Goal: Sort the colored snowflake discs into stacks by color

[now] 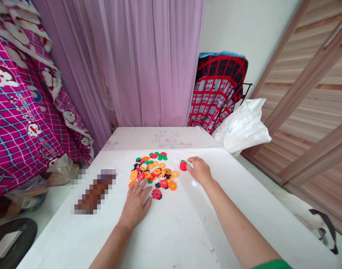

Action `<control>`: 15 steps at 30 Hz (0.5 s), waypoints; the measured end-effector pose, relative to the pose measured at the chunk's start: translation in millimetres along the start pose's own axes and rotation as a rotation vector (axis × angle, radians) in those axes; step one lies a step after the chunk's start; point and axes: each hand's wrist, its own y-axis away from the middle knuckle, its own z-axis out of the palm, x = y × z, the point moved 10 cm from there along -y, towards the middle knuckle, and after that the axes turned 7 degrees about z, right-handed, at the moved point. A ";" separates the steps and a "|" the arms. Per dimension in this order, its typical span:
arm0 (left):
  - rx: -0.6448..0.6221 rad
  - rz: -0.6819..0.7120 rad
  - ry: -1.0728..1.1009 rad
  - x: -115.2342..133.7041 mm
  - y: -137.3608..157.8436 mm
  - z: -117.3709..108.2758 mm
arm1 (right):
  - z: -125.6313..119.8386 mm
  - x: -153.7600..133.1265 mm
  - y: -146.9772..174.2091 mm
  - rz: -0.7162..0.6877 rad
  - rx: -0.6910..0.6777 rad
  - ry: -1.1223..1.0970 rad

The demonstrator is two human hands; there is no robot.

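Observation:
A loose pile of flower-shaped plastic discs (156, 172) in orange, red, black, white and green lies on the white tablecloth. My left hand (135, 205) rests palm down at the pile's near left edge, fingers spread, fingertips on or beside the orange discs. To the right of the pile is a small group of red discs (183, 166) with a bit of green at its far side. My right hand (200, 170) is just right of this group, its thumb and forefinger apart at the group's edge. No disc shows gripped in either hand.
A blurred-out object (95, 192) lies on the table's left part. Behind the table (171, 239) hangs a purple curtain (154, 63). A white plastic bag (243, 125) is at the far right corner, and a wooden wardrobe (308, 101) stands to the right.

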 end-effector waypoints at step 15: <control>-0.171 -0.013 -0.078 5.9 -56.4 37.0 | 66.5 -73.5 84.4 -0.344 0.142 -0.381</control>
